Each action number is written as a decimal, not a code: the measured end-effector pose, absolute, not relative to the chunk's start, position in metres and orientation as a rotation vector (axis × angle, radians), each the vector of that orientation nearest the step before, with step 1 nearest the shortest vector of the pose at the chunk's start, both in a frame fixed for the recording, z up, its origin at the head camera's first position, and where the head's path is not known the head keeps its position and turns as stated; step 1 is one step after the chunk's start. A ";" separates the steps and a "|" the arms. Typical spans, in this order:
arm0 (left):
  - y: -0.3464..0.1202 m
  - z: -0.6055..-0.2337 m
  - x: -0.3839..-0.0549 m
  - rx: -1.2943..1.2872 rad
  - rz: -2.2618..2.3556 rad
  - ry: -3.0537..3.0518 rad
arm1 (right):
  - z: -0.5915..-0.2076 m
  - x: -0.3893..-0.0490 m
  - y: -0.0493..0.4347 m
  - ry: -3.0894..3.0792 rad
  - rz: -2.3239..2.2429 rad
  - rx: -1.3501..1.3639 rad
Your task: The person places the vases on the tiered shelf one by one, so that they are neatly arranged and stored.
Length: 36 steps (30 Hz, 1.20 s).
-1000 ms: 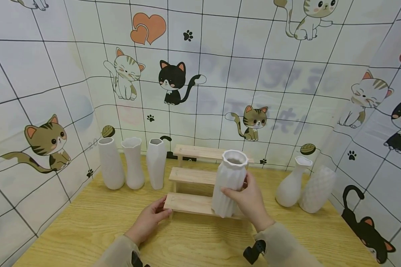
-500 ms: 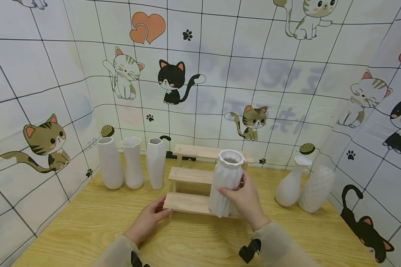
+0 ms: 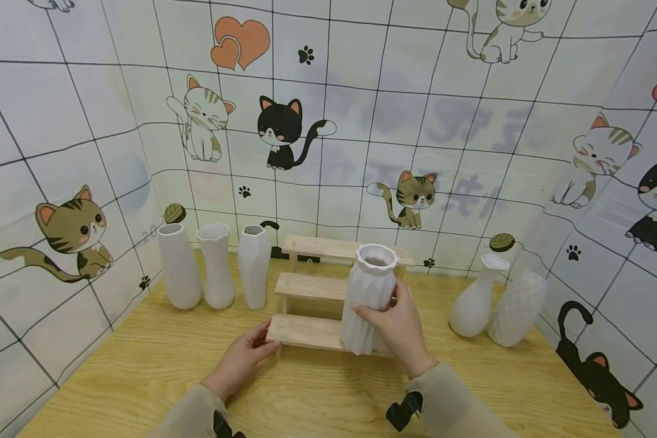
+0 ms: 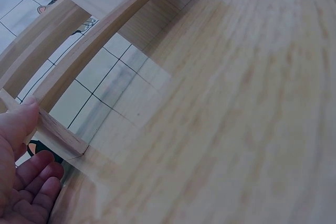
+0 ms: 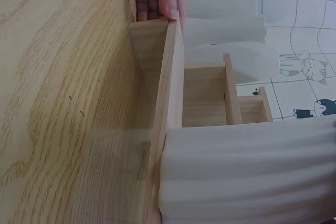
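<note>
A white ribbed vase (image 3: 365,310) with a scalloped rim stands upright on the lowest step of a three-step wooden stand (image 3: 306,331). My right hand (image 3: 402,325) grips the vase from its right side, thumb across the front and fingers mostly hidden behind. In the right wrist view the base of the ribbed vase (image 5: 236,177) meets the lowest step. My left hand (image 3: 243,359) holds the left end of that step. The left wrist view shows the thumb of that left hand (image 4: 21,166) against the step's end, with the other fingers curled below.
Left of the stand are a tall smooth vase (image 3: 179,271), a wavy-rimmed vase (image 3: 216,271) and a faceted vase (image 3: 254,267). On the right are a narrow-necked vase (image 3: 473,304) and a diamond-textured vase (image 3: 517,310). Cat-print sheeting (image 3: 350,121) walls the wooden table (image 3: 115,371).
The ribbed vase has shifted slightly left along the lowest step, with my right hand around it. My left hand keeps its place on the stand's end.
</note>
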<state>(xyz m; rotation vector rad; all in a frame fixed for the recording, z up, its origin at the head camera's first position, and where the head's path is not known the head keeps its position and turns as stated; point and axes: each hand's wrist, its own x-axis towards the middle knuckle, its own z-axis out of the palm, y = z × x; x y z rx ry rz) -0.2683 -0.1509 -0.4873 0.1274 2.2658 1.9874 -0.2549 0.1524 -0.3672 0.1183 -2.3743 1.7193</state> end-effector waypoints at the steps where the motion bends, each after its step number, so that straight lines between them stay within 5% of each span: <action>1: -0.151 -0.487 -0.268 0.128 1.987 2.268 | -0.367 -0.255 0.152 -2.370 1.722 0.117; 36: -0.152 -0.489 -0.268 0.149 1.990 2.263 | -0.365 -0.251 0.155 -2.376 1.800 0.162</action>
